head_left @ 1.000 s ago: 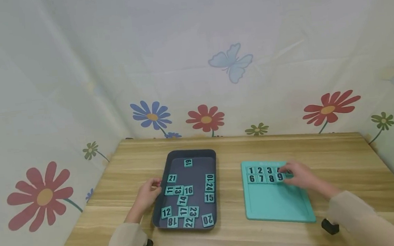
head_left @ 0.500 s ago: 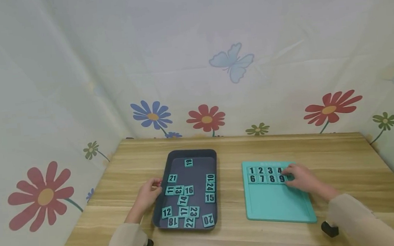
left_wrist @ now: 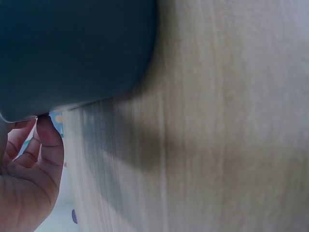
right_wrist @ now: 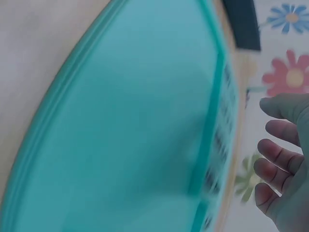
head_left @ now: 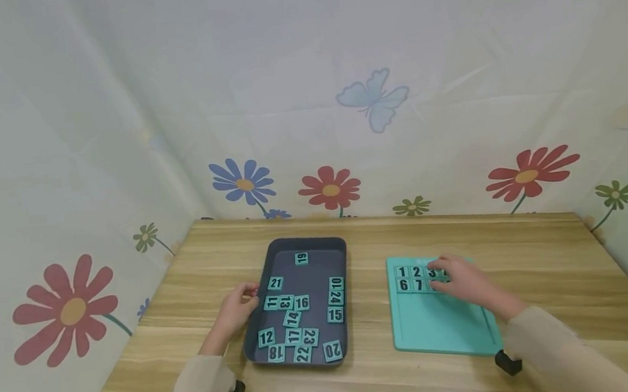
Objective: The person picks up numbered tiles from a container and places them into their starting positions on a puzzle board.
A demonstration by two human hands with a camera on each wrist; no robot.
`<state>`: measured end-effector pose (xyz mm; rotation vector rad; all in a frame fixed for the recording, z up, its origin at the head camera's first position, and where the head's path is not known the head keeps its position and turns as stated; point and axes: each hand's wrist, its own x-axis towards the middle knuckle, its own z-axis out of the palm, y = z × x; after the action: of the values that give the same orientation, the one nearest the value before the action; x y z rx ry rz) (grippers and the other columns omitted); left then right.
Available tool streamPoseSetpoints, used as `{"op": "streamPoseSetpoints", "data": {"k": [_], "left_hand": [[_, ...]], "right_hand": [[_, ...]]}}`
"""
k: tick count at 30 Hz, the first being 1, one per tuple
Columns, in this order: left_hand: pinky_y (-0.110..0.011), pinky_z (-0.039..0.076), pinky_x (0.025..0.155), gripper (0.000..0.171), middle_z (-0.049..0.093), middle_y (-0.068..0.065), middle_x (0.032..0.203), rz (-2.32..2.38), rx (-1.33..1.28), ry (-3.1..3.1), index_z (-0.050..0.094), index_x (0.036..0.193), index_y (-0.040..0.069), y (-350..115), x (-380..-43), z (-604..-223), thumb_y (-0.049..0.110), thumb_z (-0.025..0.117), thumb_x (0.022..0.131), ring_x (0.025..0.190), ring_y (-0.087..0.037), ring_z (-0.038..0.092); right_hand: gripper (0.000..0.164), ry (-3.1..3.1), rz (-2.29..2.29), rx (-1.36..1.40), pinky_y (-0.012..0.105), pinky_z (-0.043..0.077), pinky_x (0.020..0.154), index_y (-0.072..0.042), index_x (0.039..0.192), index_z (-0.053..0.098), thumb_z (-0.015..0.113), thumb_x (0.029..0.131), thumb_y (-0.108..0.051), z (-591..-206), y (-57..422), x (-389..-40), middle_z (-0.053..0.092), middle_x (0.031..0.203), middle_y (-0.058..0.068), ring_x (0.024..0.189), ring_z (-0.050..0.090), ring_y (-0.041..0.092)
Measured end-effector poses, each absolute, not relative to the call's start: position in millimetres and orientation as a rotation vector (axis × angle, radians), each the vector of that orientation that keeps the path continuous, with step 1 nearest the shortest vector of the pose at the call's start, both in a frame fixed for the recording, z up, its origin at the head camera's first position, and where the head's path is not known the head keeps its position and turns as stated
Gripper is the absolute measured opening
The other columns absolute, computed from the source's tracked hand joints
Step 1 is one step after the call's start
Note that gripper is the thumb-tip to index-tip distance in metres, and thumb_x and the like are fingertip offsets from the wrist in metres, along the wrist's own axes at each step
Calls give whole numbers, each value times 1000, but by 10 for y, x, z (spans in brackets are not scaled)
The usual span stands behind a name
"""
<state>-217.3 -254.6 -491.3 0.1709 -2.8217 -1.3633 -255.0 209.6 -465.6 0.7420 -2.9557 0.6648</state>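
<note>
My left hand pinches the left rim of the dark grey tray; in the left wrist view its thumb meets the tray edge. Several teal tiles with black numbers lie scattered in the tray, among them tile 19 and tile 20. To the right lies a teal board with two rows of number tiles along its top, from tile 1 and tile 6. My right hand hovers over these rows with loosely bent fingers, holding nothing, and hides the tiles at their right.
The wooden table carries both tray and board, with a strip of bare wood between them. Behind it hangs a pale cloth printed with flowers and a butterfly. A black piece sits under the right wrist.
My right hand has left the right end of the tile rows, around tile 9, and moved left over the middle of the rows. The left hand stays at the tray.
</note>
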Motion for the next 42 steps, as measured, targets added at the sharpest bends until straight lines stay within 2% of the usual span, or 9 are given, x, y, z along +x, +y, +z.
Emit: {"op": "streamPoseSetpoints", "data": {"k": [8,14,17,19,24,29,34,42], "left_hand": [[-29,49,65,29,55,-18,103,-1376,163,-2803,51,113,-2,-2538,-2160,-4903,4,50,85,90,-27,58],[-29,50,67,28,55,-18,103,-1374,155,-2798,51,112,-2,-2536,-2153,-4906,4,50,85,90,-28,58],[-30,50,68,28,55,-17,103,-1377,154,-2798,51,112,-2,-2538,-2157,-4909,4,49,85,91,-27,58],[-30,50,68,28,54,-17,103,-1382,155,-2798,51,112,-2,-2541,-2158,-4909,3,49,85,91,-27,58],[-28,50,66,27,54,-16,104,-1399,172,-2801,51,113,0,-2546,-2169,-4922,4,49,86,91,-26,58],[-28,50,65,27,54,-16,104,-1409,168,-2797,51,112,-1,-2547,-2168,-4923,3,49,85,90,-25,58],[-28,50,65,28,54,-16,103,-1419,170,-2794,51,112,-1,-2543,-2168,-4919,3,49,85,89,-24,58],[-29,50,67,28,54,-17,104,-1412,176,-2803,51,112,-1,-2541,-2158,-4901,2,49,85,89,-24,58]], "right_hand": [[29,-2882,849,885,27,44,62,-5,106,60,62,81,-19,-4583,1565,-2538,57,100,9,80,54,19],[27,-2837,888,1003,25,44,61,-5,105,60,60,82,-19,-4535,1204,-2521,57,103,6,78,54,19],[28,-2813,871,1069,28,47,65,-4,105,61,60,82,-19,-4528,1057,-2525,57,105,8,81,56,21],[29,-2813,864,1098,32,49,72,-4,106,61,59,82,-19,-4535,968,-2535,57,107,8,90,56,24],[29,-2837,856,1137,38,47,85,-6,107,61,58,82,-22,-4566,768,-2589,57,112,8,105,53,23],[31,-2889,802,1203,35,47,83,-6,108,61,57,84,-25,-4605,601,-2656,56,114,7,102,54,21],[33,-2945,737,1271,38,44,89,-3,107,62,57,84,-27,-4629,473,-2693,55,114,11,105,52,24],[27,-2992,591,1247,33,47,82,-7,105,64,53,85,-22,-4741,339,-2751,55,107,9,95,55,19]]}}
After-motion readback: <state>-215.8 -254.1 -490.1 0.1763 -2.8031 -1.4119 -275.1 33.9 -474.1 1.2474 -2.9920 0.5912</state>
